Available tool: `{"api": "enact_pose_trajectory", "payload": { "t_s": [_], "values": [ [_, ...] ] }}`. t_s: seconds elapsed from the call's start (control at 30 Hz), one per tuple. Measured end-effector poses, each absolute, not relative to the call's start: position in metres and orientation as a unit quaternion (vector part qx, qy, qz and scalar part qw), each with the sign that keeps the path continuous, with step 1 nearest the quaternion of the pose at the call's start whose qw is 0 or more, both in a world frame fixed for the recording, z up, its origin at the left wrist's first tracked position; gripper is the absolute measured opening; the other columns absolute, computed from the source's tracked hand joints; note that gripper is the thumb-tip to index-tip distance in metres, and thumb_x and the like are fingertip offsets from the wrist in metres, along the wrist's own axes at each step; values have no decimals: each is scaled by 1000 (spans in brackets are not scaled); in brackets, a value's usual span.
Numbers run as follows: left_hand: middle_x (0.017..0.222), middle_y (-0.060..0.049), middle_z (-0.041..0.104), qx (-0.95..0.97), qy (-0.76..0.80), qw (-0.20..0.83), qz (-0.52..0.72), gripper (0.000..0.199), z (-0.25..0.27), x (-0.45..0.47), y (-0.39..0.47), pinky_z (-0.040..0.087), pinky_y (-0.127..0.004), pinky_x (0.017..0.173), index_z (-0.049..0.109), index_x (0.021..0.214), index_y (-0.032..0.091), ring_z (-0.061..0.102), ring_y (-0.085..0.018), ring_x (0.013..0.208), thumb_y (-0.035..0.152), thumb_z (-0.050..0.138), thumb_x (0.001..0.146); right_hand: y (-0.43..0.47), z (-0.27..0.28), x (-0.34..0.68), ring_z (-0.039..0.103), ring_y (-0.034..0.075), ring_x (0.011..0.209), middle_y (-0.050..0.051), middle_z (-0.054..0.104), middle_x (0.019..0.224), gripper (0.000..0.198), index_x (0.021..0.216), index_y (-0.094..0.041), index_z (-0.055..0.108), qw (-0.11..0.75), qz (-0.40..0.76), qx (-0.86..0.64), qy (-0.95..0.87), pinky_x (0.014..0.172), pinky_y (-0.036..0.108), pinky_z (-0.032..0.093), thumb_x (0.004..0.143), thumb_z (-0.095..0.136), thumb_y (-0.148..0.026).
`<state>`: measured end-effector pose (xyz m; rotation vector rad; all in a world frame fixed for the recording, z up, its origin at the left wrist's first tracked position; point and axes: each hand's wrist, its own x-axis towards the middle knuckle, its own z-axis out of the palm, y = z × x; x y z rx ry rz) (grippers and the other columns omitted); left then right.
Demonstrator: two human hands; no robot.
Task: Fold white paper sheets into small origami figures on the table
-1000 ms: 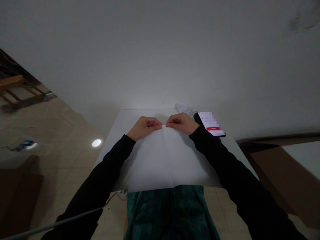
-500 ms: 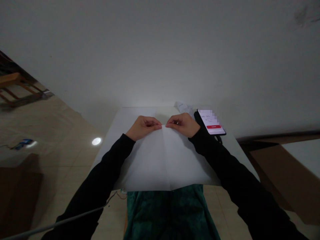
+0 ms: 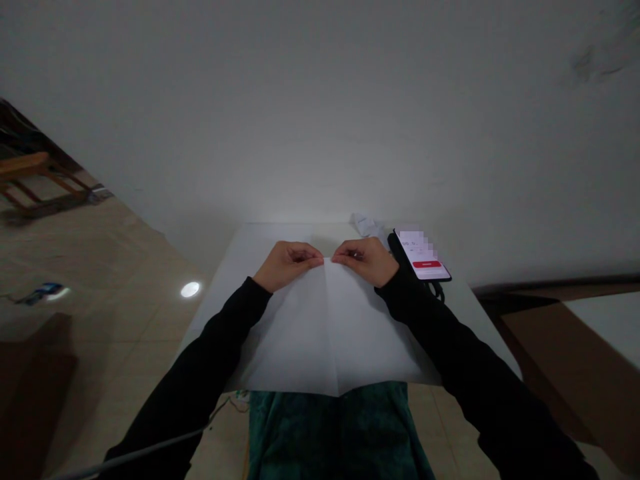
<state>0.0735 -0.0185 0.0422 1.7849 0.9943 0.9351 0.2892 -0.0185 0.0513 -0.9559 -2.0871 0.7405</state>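
Note:
A large sheet of white paper (image 3: 320, 333) with a crease running down its middle spreads toward me over the front edge of the table. My left hand (image 3: 290, 264) pinches the far edge of the sheet just left of the crease, thumb against fingers. Close beside it, my right hand (image 3: 367, 259) pinches the same edge just right of the crease. A small gap separates the fingertips. Both forearms, in black sleeves, cover parts of the sheet's sides.
The white table (image 3: 475, 327) stands against a pale wall (image 3: 320, 120). At the back lies crumpled paper (image 3: 366, 225), with a lit phone (image 3: 425, 257) to its right. A cable (image 3: 150, 443) crosses the lower left. Cardboard (image 3: 550, 353) is on the right, a wooden stool (image 3: 30, 167) far left.
The whole view has shifted slightly, so the table and hands sit a little lower. Both hands keep their pinch on the paper's far edge.

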Motion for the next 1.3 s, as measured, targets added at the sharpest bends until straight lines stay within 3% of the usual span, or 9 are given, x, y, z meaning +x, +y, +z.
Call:
{"api": "enact_pose_trajectory", "payload": {
  "t_s": [0.3, 0.8, 1.07, 1.3],
  "values": [
    [80, -3, 73, 678, 365, 580, 266, 23, 44, 68, -20, 53, -23, 66, 73, 87, 14, 66, -12, 67, 32, 72, 73, -21, 51, 288, 57, 10, 61, 1, 66, 66, 16, 75, -16, 70, 357, 314, -349, -808, 59, 22, 40, 81, 62, -28],
    [74, -3, 72, 686, 380, 560, 266, 20, 45, 67, -19, 49, -19, 60, 73, 80, 14, 62, -9, 62, 32, 69, 75, -24, 51, 287, 58, 11, 61, 2, 69, 69, 16, 76, -16, 70, 344, 281, -378, -812, 60, 23, 41, 84, 59, -25],
    [79, -4, 73, 683, 389, 564, 254, 24, 40, 63, -16, 52, -22, 64, 73, 83, 13, 65, -12, 66, 35, 70, 75, -24, 50, 289, 61, 13, 67, 2, 70, 75, 11, 81, -19, 69, 271, 190, -409, -850, 63, 24, 40, 86, 59, -24],
    [75, -4, 72, 698, 399, 534, 260, 25, 42, 60, -17, 50, -22, 59, 72, 80, 13, 63, -13, 63, 38, 68, 75, -18, 49, 301, 62, 13, 63, 2, 71, 70, 14, 78, -19, 70, 290, 233, -381, -847, 62, 25, 42, 84, 61, -28]
  ]
}}
